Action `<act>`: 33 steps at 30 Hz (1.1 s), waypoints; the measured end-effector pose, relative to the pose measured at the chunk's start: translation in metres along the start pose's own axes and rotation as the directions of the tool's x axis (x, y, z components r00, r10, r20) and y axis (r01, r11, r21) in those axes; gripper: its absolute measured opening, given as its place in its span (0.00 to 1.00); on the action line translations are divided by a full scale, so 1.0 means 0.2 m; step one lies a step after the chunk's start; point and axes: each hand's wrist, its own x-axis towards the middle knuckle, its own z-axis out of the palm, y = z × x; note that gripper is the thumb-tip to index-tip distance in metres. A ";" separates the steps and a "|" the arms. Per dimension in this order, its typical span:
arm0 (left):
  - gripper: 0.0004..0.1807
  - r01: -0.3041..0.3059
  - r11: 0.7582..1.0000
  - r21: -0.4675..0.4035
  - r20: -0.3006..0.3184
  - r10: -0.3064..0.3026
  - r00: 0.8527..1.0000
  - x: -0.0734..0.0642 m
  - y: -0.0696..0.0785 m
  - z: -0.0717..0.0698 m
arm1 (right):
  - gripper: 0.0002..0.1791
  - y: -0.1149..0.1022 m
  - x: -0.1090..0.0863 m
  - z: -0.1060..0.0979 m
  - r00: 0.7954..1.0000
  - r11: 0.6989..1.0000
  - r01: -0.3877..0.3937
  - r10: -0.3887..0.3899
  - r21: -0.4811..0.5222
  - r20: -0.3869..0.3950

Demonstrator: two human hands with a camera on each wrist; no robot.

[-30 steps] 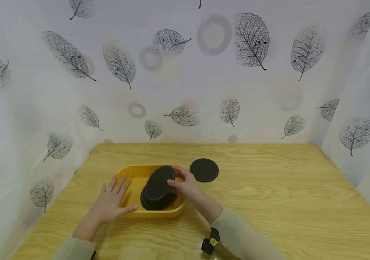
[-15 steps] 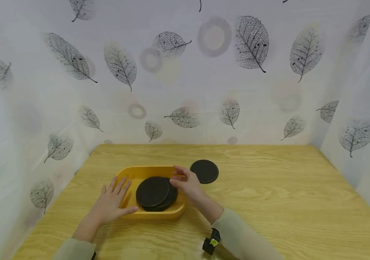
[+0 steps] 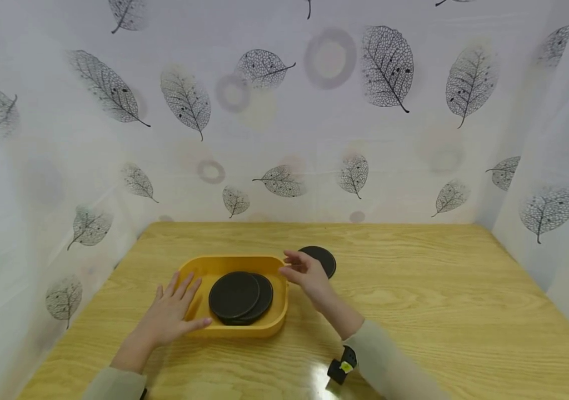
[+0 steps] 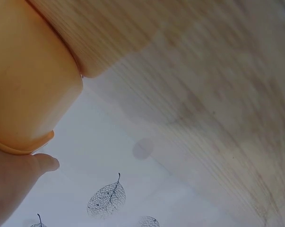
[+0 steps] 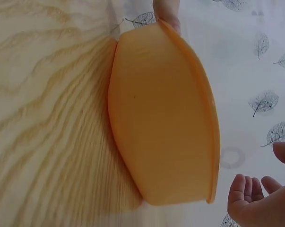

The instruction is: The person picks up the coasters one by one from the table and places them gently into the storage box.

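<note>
A yellow tray (image 3: pixel 234 331) with rounded corners stands on the table. My left hand (image 3: pixel 164 314) rests over its left end, fingers spread; in the left wrist view the thumb (image 4: pixel 47 163) lies at the tray's rim. Inside the tray, one round black coaster (image 3: pixel 234 295) lies flat and off-centre on another coaster (image 3: pixel 266 297); anything lower in the pile is hidden. My right hand (image 3: pixel 310 279) is just off the tray's right end with nothing in it, its fingers loosely bent. Behind it, partly covered in the head view, a third black coaster (image 3: pixel 324 260) lies on the table.
The wood-grain table (image 3: pixel 439 311) runs back to a pale hanging sheet (image 3: pixel 289 128) printed with leaves, which also encloses the left and right sides. A dark wrist strap with a small device (image 3: pixel 340 366) is on the right forearm.
My right hand held a black coaster tilted over the pile, let it drop flat there, then moved right, out past the tray's end. My left hand has stayed in place.
</note>
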 end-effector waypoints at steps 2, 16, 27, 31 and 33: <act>0.48 0.001 1.000 -0.001 -0.002 -0.001 1.000 0.00 0.00 0.00 | 0.23 0.00 0.00 -0.02 1.000 1.000 -0.009 0.009 -0.023 -0.020; 0.48 0.005 1.000 0.005 0.007 -0.005 1.000 0.00 0.00 0.00 | 0.22 0.03 0.06 -0.20 0.990 0.990 -0.060 0.043 -0.131 -0.131; 0.48 0.005 1.000 0.015 0.000 -0.005 1.000 0.00 -0.01 0.01 | 0.24 0.07 0.13 -0.34 0.969 0.975 -0.132 0.089 -0.178 -0.231; 0.48 0.002 1.000 0.017 -0.002 -0.002 1.000 0.00 -0.01 0.02 | 0.25 0.10 0.16 -0.37 0.961 0.959 -0.153 0.088 -0.240 -0.261; 0.48 0.001 1.000 0.017 -0.002 -0.001 1.000 0.00 -0.02 0.02 | 0.26 0.11 0.18 -0.38 0.959 0.943 -0.160 0.078 -0.293 -0.274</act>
